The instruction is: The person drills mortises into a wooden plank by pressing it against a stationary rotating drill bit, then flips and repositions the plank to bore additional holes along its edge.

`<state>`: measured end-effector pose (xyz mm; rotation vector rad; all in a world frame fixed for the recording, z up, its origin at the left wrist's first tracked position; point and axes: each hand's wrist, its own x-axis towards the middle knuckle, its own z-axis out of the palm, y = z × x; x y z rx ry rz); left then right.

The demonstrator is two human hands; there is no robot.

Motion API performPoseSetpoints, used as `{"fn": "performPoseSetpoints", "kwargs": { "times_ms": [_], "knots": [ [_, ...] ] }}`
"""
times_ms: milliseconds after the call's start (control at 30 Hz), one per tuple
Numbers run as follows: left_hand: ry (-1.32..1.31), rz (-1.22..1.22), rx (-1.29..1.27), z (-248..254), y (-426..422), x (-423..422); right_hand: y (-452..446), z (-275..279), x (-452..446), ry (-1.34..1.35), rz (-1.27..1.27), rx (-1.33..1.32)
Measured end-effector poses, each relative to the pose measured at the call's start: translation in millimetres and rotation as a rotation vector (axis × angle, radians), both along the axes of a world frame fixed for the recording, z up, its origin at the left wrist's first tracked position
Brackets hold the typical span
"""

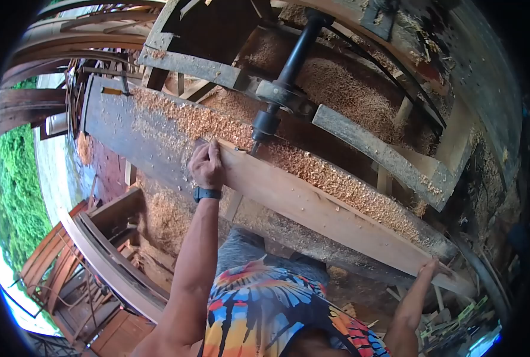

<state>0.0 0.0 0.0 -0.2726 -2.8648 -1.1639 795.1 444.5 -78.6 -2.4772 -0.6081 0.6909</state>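
A long pale wooden board point(312, 199) lies slantwise across the metal machine table point(119, 122). My left hand point(207, 165) is closed around the board's left end, close to the machine's bit. A dark band sits on that wrist. Toward the board's far right end, my right hand point(430, 269) grips its near edge, with the fingers partly hidden. Above the left end, a black spindle point(266, 123) carries a thin bit point(255, 147) that points down at the board's far edge. Whether the bit touches the wood I cannot tell.
Wood shavings point(187, 121) cover the table behind the board. A grey wooden beam point(378, 149) and a black shaft point(296, 56) belong to the machine frame beyond. Curved wooden pieces point(80, 30) are stacked at upper left. A wooden frame point(113, 262) stands at lower left.
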Motion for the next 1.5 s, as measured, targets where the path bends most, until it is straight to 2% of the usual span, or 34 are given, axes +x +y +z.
{"fn": "performPoseSetpoints", "kwargs": {
  "times_ms": [67,100,267,333,467,567,667,767,900,967,1100,1133,1200,1267,1367,1500],
  "knots": [
    [0.019,-0.011,-0.013,10.2,2.5,7.4,1.6,28.5,-12.7,-0.149,-0.057,0.030],
    [0.037,0.003,-0.018,-1.6,-8.5,-21.6,-8.7,-4.9,-43.6,-0.104,-0.040,0.024],
    [-0.024,0.031,0.010,1.0,-24.2,-49.0,-27.3,10.2,-84.9,-0.061,-0.023,-0.027],
    [-0.037,0.008,0.035,3.7,-24.4,-52.7,-26.8,13.0,-88.9,-0.053,-0.015,0.027],
    [0.011,0.005,0.006,-1.7,-24.8,-53.7,-30.5,11.9,-81.0,0.004,0.023,0.051],
    [-0.002,0.025,0.001,4.9,-20.1,-48.1,-31.1,-0.7,-69.9,-0.180,-0.037,0.092],
    [0.026,0.055,-0.018,4.9,-19.1,-45.3,-29.2,12.4,-93.0,-0.238,-0.089,-0.007],
    [0.044,0.017,-0.084,0.4,-20.4,-40.1,-32.6,21.4,-98.0,-0.159,-0.063,0.031],
    [0.133,-0.012,-0.071,3.6,-3.9,-14.3,-13.1,23.7,-74.1,-0.241,-0.013,-0.064],
    [0.083,0.005,-0.041,7.1,4.9,0.2,-6.0,27.5,-60.5,-0.279,0.070,-0.137],
    [0.029,0.047,-0.009,1.1,9.3,15.5,8.8,22.8,-55.2,-0.216,-0.030,-0.086],
    [0.007,0.047,-0.023,4.7,9.8,15.0,2.6,46.6,-105.8,-0.241,-0.074,-0.100],
    [-0.005,0.022,-0.021,6.3,7.7,13.8,-3.6,57.2,-116.4,-0.290,-0.063,-0.120],
    [0.016,-0.021,0.023,-0.3,3.4,8.8,-3.1,36.8,-69.1,-0.337,0.052,-0.120],
    [0.013,-0.021,0.021,2.5,2.5,4.6,8.2,-6.8,-0.7,-0.119,-0.056,0.028],
    [0.040,-0.029,0.016,-0.4,-7.2,-10.5,-11.7,29.9,-72.9,-0.105,-0.089,-0.016]
  ]
}}
